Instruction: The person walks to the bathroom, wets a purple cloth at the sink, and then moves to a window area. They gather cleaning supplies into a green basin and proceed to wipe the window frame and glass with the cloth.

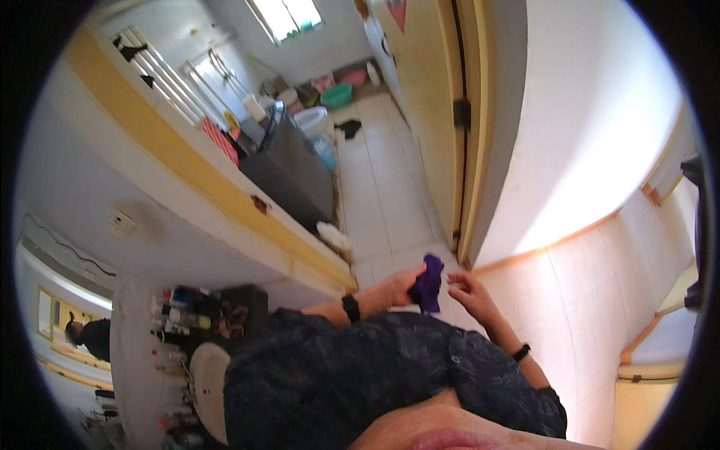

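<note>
A crumpled purple cloth (430,284) is gripped in my left hand (406,287) in front of my dark patterned shirt (388,365). My right hand (472,297) hovers just to the right of the cloth, apart from it, its fingers spread and slightly curled with nothing in them. Both wrists carry dark bands. Part of the cloth is hidden by my left palm and fingers. Below the hands lies the pale tiled floor (374,228) of a doorway.
A yellow door (430,107) stands ajar ahead. Beyond it are a dark grey cabinet (298,174), a green basin (336,97) and a black cloth (349,129) on the floor. To the left, a white washbasin (209,382) adjoins several bottles (183,318).
</note>
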Action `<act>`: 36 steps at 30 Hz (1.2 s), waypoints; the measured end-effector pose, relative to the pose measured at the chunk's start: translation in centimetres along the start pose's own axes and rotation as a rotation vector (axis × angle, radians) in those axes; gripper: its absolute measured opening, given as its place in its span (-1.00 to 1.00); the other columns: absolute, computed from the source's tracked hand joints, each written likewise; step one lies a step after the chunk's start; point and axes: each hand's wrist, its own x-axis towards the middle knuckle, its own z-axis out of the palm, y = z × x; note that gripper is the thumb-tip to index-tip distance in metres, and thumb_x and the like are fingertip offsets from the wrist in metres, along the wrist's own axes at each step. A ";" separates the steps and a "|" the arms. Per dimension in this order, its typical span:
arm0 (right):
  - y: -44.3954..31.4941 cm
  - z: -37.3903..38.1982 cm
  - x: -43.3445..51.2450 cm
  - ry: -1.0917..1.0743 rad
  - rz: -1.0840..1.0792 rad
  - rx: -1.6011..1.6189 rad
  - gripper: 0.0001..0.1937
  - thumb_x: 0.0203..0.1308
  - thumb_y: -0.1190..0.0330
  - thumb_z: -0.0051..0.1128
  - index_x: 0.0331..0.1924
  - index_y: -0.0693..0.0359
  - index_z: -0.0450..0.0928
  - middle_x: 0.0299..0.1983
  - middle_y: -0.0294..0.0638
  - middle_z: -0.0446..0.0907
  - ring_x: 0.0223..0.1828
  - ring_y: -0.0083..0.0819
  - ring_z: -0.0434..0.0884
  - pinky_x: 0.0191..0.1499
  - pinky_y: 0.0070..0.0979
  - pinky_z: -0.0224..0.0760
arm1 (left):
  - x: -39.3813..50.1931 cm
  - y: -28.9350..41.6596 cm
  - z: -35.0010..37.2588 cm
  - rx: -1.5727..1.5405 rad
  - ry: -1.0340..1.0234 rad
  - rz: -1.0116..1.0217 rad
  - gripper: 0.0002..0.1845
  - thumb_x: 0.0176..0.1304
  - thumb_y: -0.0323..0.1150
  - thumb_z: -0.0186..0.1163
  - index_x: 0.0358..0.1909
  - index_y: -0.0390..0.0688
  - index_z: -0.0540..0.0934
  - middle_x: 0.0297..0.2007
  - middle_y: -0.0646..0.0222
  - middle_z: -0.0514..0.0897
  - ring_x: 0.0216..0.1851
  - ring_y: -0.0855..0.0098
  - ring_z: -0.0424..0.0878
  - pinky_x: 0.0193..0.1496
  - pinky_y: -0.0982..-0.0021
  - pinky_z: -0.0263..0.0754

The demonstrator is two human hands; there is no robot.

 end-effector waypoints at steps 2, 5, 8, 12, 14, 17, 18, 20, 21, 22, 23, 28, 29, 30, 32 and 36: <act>-0.4 0.9 1.1 -0.093 -0.011 -0.005 -0.47 0.21 0.29 0.33 0.23 0.25 0.41 0.05 -0.15 0.56 -0.01 -0.40 0.59 0.04 -0.45 0.49 | 0.3 0.0 0.6 -0.049 -0.043 -0.006 -0.48 0.54 0.04 -0.17 0.21 -0.14 0.45 0.13 0.23 0.58 0.12 0.22 0.56 0.24 0.09 0.45; -0.2 2.6 2.9 -0.096 -0.098 -0.176 -0.43 0.14 0.33 0.37 0.23 0.20 0.39 0.06 -0.07 0.56 -0.01 -0.30 0.61 0.03 -0.41 0.50 | 0.5 0.6 1.3 -0.046 -0.024 -0.030 -0.48 0.55 0.06 -0.23 0.23 -0.12 0.41 0.18 0.22 0.52 0.18 0.19 0.49 0.27 0.05 0.39; 0.4 3.7 5.0 -0.033 -0.078 -0.237 -0.49 0.13 0.36 0.35 0.17 0.20 0.42 -0.01 -0.02 0.59 -0.04 -0.22 0.63 0.03 -0.37 0.50 | 1.1 1.7 1.0 0.025 0.070 -0.103 -0.48 0.55 0.08 -0.25 0.24 -0.06 0.41 0.15 0.23 0.52 0.16 0.21 0.48 0.26 0.05 0.37; 1.0 3.8 9.3 0.034 -0.093 -0.269 -0.62 0.16 0.38 0.29 0.06 0.23 0.48 -0.14 0.00 0.64 -0.08 -0.18 0.65 0.01 -0.36 0.50 | 3.1 3.8 -1.9 -0.102 -0.162 -0.098 -0.44 0.52 0.14 -0.26 0.27 -0.01 0.41 0.15 0.25 0.52 0.17 0.20 0.46 0.26 0.02 0.34; 0.8 3.6 12.1 0.008 -0.096 -0.161 -0.73 0.26 0.37 0.21 0.01 0.22 0.52 -0.18 -0.17 0.65 -0.14 -0.37 0.62 -0.03 -0.43 0.51 | 4.0 5.8 -4.3 -0.027 -0.138 -0.107 -0.40 0.49 0.19 -0.24 0.25 -0.02 0.42 0.17 0.24 0.51 0.16 0.17 0.45 0.24 0.02 0.35; 0.2 3.8 17.3 0.006 0.057 -0.005 -0.75 0.32 0.37 0.17 0.02 0.23 0.52 -0.18 -0.27 0.63 -0.17 -0.51 0.58 -0.07 -0.49 0.51 | 5.3 10.6 -8.3 0.084 -0.071 -0.208 -0.48 0.53 0.07 -0.15 0.29 -0.06 0.36 0.23 0.11 0.46 0.20 0.13 0.41 0.22 -0.01 0.34; 0.0 3.9 19.4 0.005 0.083 0.026 -0.76 0.33 0.37 0.17 0.02 0.23 0.52 -0.18 -0.29 0.62 -0.17 -0.54 0.57 -0.08 -0.51 0.51 | 5.5 12.3 -9.5 0.125 -0.010 -0.132 -0.52 0.52 -0.01 -0.12 0.30 -0.06 0.35 0.24 0.11 0.44 0.21 0.15 0.40 0.21 0.01 0.34; -0.7 4.3 24.0 0.002 0.158 0.018 -0.75 0.32 0.36 0.18 0.02 0.25 0.51 -0.18 -0.26 0.62 -0.18 -0.54 0.57 -0.10 -0.53 0.51 | 5.8 16.2 -11.6 0.199 0.114 0.020 -0.57 0.51 -0.17 -0.05 0.33 -0.05 0.31 0.27 0.10 0.42 0.23 0.18 0.37 0.21 0.05 0.35; -1.0 4.6 26.3 0.002 0.223 0.049 -0.74 0.32 0.35 0.18 0.02 0.25 0.51 -0.18 -0.25 0.62 -0.19 -0.54 0.58 -0.12 -0.54 0.51 | 6.2 18.4 -12.7 0.298 0.130 0.083 -0.54 0.48 -0.24 -0.02 0.36 -0.04 0.29 0.28 0.11 0.41 0.23 0.19 0.38 0.19 0.07 0.36; -1.4 5.1 28.7 -0.018 0.178 -0.004 -0.73 0.31 0.32 0.21 0.00 0.26 0.52 -0.19 -0.27 0.62 -0.20 -0.55 0.58 -0.15 -0.55 0.51 | 6.3 20.6 -13.8 0.397 0.151 0.141 -0.51 0.44 -0.31 0.01 0.38 -0.03 0.27 0.29 0.12 0.39 0.22 0.19 0.39 0.18 0.09 0.38; -1.7 5.9 31.1 -0.005 0.237 -0.084 -0.74 0.33 0.33 0.19 0.03 0.22 0.55 -0.20 -0.30 0.63 -0.23 -0.57 0.60 -0.17 -0.59 0.52 | 6.4 22.8 -15.0 0.501 0.166 0.202 -0.46 0.40 -0.38 0.04 0.41 -0.02 0.25 0.30 0.13 0.38 0.21 0.20 0.39 0.16 0.11 0.40; -4.3 10.2 42.5 -0.191 0.179 -0.030 -0.71 0.25 0.33 0.29 -0.01 0.25 0.58 -0.28 -0.31 0.64 -0.28 -0.55 0.61 -0.19 -0.54 0.55 | 7.9 33.4 -19.7 1.100 0.007 0.601 -0.32 0.14 -0.63 0.24 0.35 -0.13 0.37 0.18 0.23 0.48 -0.16 0.49 0.57 -0.13 0.53 0.54; -4.9 10.9 44.7 -0.184 0.185 -0.044 -0.72 0.24 0.34 0.29 -0.02 0.25 0.59 -0.27 -0.30 0.65 -0.27 -0.55 0.61 -0.18 -0.53 0.56 | 8.1 35.0 -20.2 1.048 -0.033 0.590 -0.31 0.14 -0.61 0.27 0.36 -0.14 0.36 0.15 0.24 0.50 -0.14 0.48 0.57 -0.11 0.50 0.55; -5.2 11.7 46.7 -0.193 0.169 -0.025 -0.73 0.23 0.35 0.30 -0.03 0.24 0.59 -0.26 -0.29 0.66 -0.26 -0.54 0.62 -0.18 -0.53 0.56 | 8.2 36.4 -20.6 0.994 -0.075 0.579 -0.30 0.14 -0.59 0.29 0.36 -0.15 0.35 0.12 0.26 0.53 -0.12 0.46 0.58 -0.09 0.48 0.55; -5.7 12.6 50.7 -0.179 0.143 -0.042 -0.74 0.20 0.36 0.33 -0.06 0.25 0.60 -0.22 -0.24 0.69 -0.23 -0.52 0.65 -0.14 -0.52 0.58 | 8.1 39.3 -21.1 0.848 -0.163 0.598 -0.27 0.12 -0.48 0.40 0.35 -0.16 0.34 0.01 0.31 0.59 -0.05 0.41 0.58 0.01 0.38 0.54; -5.6 12.9 58.5 -0.202 0.176 -0.171 -0.69 0.19 0.27 0.35 -0.06 0.25 0.60 -0.22 -0.20 0.69 -0.20 -0.49 0.65 -0.11 -0.49 0.57 | 8.5 45.0 -22.8 0.781 -0.209 0.629 -0.29 0.12 -0.32 0.44 0.30 -0.19 0.38 0.01 0.31 0.63 0.01 0.41 0.58 0.11 0.33 0.50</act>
